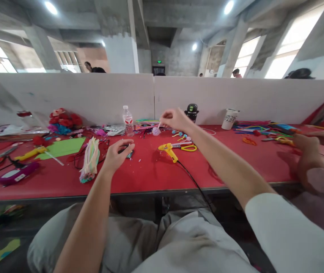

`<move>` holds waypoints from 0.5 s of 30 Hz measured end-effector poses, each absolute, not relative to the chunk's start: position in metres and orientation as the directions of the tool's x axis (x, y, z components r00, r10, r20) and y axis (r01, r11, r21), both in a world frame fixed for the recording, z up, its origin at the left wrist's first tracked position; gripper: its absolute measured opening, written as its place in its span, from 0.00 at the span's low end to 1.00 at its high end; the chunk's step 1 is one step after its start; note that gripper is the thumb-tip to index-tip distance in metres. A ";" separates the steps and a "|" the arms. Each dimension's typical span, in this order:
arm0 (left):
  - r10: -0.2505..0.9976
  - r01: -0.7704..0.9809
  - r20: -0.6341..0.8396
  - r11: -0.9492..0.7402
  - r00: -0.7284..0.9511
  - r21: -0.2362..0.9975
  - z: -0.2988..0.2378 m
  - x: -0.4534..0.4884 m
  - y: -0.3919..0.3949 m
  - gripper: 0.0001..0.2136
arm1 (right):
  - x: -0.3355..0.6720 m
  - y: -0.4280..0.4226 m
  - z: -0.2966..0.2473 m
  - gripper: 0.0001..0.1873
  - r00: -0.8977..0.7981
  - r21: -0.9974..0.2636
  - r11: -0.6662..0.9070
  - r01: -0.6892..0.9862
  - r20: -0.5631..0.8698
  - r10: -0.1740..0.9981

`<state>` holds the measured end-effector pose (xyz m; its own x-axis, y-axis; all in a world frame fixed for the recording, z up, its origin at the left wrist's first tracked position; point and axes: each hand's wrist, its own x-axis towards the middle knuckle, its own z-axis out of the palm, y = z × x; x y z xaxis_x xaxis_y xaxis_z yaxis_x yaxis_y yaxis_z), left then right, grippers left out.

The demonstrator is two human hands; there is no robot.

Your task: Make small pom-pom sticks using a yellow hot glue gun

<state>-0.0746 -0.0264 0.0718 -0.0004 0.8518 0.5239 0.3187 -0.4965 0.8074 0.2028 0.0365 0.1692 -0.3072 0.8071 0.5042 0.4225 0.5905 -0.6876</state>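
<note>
My right hand (175,119) reaches over the back of the red table. Its fingers are pinched on the short pale stem of a lilac pom-pom (156,131), which hangs just below them. My left hand (118,153) is low over the table with its fingers curled together. Something small and dark shows at those fingers, too hidden to name, and a teal bit (130,154) lies beside them. Between and in front of the hands lie a yellow glue gun (168,151) with a black cord and yellow-handled scissors (189,148). Small blue pom-poms with yellow stems (180,134) lie under my right forearm.
A bundle of pastel pipe cleaners (90,159) lies left, near green paper (62,148) and another yellow glue gun (29,153). A water bottle (128,121), black flask (192,112) and white cup (230,119) stand by the partition (93,94). Another person's hands (307,151) are at right.
</note>
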 end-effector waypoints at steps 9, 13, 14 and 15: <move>0.879 0.363 0.476 -0.437 -0.020 0.823 0.064 -0.086 -0.011 0.21 | 0.338 0.108 0.171 0.04 0.079 -0.561 0.081 0.823 0.256 0.963; 0.872 0.434 0.489 -0.433 -0.020 0.790 0.060 -0.089 -0.008 0.20 | 0.361 0.120 0.131 0.05 0.178 -0.418 -0.049 0.907 0.276 0.945; 0.873 0.445 0.488 -0.431 -0.015 0.785 0.058 -0.091 -0.008 0.20 | 0.363 0.123 0.123 0.07 0.198 -0.404 -0.067 0.912 0.291 0.936; 0.875 0.448 0.483 -0.428 -0.011 0.785 0.057 -0.092 -0.007 0.20 | 0.364 0.125 0.115 0.09 0.217 -0.391 -0.086 0.916 0.306 0.927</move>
<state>-0.0925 -0.0068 0.0570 -0.0114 0.8754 0.4833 0.4477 -0.4278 0.7852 0.3641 0.1254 0.1147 0.2172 0.9270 0.3059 0.9162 -0.0856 -0.3914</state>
